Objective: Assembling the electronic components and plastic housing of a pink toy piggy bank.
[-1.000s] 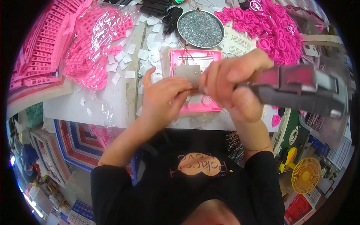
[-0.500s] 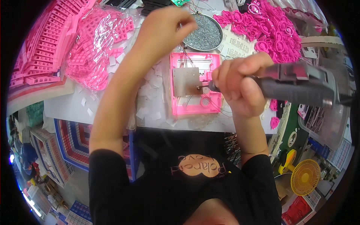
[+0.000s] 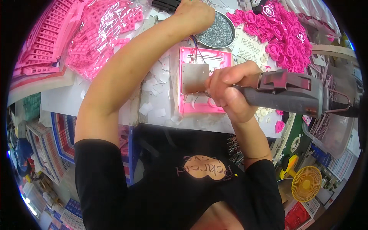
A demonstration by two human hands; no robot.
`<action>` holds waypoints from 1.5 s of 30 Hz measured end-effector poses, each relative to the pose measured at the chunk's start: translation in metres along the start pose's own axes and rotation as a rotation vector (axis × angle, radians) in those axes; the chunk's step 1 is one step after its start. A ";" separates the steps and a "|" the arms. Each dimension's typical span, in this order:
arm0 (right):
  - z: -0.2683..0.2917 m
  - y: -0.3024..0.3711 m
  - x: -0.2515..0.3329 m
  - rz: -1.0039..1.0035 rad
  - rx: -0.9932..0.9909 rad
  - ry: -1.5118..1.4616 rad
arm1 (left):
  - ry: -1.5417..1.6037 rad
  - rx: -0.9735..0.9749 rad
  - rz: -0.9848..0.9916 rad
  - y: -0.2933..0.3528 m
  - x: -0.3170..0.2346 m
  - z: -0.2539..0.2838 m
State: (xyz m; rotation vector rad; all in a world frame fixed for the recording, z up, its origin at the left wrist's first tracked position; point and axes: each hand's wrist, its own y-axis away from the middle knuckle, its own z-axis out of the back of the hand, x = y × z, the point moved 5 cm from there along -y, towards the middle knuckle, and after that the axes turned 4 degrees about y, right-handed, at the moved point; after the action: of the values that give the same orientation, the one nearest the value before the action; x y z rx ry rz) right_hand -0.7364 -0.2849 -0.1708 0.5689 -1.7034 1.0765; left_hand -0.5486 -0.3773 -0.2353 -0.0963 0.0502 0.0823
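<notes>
My right hand is wrapped round a dark grey electric screwdriver, held level with its front end to the left. That end is over the right part of a pink plastic housing, and my fingers hide its tip. A flat metal plate lies inside the housing, with thin wires running from its far side. My left hand is stretched to the far edge, beside a round dish of small screws. Its fingers are mostly out of sight; a bit of green shows next to them.
A clear bag of pink parts and stacked pink strips lie at the left. Many pink ring-shaped parts are heaped at the far right, beside a printed sheet. White paper scraps litter the table. A yellow fan stands lower right.
My left hand has moved away and to the right, from left of the screw dish to its far-left rim. The screwdriver has shifted slightly left and its front end is now behind my fingers.
</notes>
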 end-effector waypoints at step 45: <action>-0.020 -0.019 0.012 0.046 0.125 -0.074 | 0.775 -0.240 -0.069 0.239 -0.056 0.041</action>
State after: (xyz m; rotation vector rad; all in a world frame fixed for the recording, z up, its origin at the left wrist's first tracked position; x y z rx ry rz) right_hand -0.7164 -0.2754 -0.1505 0.6589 -1.7284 1.2143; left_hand -0.6227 -0.1405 -0.2141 -0.3655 0.8121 -0.0229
